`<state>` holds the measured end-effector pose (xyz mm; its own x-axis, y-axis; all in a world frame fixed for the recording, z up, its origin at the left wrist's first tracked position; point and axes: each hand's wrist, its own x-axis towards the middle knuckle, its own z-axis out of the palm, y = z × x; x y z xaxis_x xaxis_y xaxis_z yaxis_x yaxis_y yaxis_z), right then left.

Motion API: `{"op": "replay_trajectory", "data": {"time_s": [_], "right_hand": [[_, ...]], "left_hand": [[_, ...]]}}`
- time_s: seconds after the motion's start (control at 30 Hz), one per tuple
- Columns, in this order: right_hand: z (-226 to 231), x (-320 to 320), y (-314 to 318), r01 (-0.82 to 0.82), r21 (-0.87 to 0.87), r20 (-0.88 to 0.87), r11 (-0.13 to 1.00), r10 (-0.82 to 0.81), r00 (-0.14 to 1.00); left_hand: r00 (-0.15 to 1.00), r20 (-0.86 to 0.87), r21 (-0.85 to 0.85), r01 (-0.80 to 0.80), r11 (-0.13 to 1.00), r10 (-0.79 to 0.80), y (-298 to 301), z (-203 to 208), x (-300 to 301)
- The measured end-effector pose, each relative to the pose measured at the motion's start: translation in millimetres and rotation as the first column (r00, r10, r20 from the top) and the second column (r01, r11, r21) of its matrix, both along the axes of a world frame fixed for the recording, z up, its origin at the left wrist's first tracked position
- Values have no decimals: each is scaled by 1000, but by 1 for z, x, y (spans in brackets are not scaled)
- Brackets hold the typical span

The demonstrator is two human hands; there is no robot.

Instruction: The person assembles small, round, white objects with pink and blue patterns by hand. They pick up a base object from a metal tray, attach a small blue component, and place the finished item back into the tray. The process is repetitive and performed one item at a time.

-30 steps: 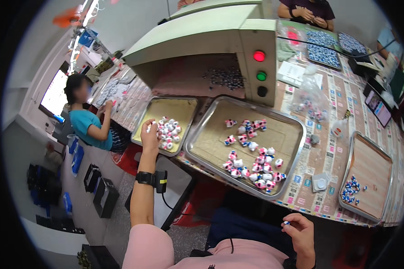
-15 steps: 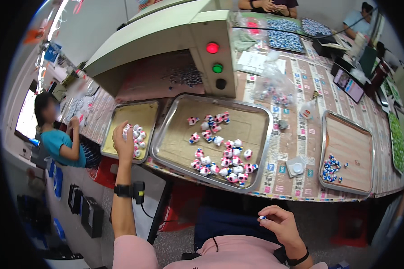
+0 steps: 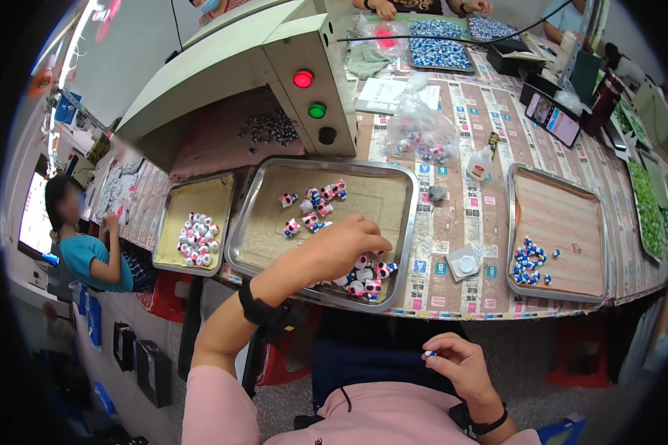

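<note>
My left hand [image 3: 352, 245] reaches over the large metal tray [image 3: 237, 241], its bent fingers pointing down at a pile of pink, white and blue figurines [image 3: 364, 283]. It covers part of that pile, and its fingertips do not show clearly enough to tell whether they grip one. A looser group of the same figurines [image 3: 321, 197] lies farther back in the tray. Near my body, off the table's front edge, my right hand [image 3: 459, 363] pinches a small blue-and-white piece [image 3: 430, 354] between thumb and fingers.
White round figurines [image 3: 198, 239] fill part of a smaller tray [image 3: 158, 248] on the left. Behind stands a box-shaped machine [image 3: 313, 81] with lit buttons. Rightward are a white bottle [image 3: 480, 163], a white container [image 3: 465, 265] and a tray [image 3: 560, 291] of small blue-and-white pieces. Co-workers sit around.
My left hand has moved right, from the small left tray to the figurine pile in the large tray. The right hand still pinches its small piece. The view has shifted somewhat.
</note>
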<state>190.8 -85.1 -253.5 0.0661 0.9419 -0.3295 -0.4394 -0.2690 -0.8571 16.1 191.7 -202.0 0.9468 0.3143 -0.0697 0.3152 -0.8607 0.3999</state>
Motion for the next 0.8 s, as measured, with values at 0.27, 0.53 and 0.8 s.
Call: {"op": "replay_trajectory", "data": {"time_s": [0.27,0.53,0.8], "right_hand": [[-3,3,-2,-5,0,-3,1000,5,1000],[-1,1,-6,-5,17,9,1000,5,1000],[-7,0,-7,3,-17,9,1000,-3,1000]], "left_hand": [[987,-156,159,63,985,-38,0,1,15],[769,289,-717,-221,661,570,21,-1,-45],[107,558,-597,-638,487,823,69,-24,-263]]}}
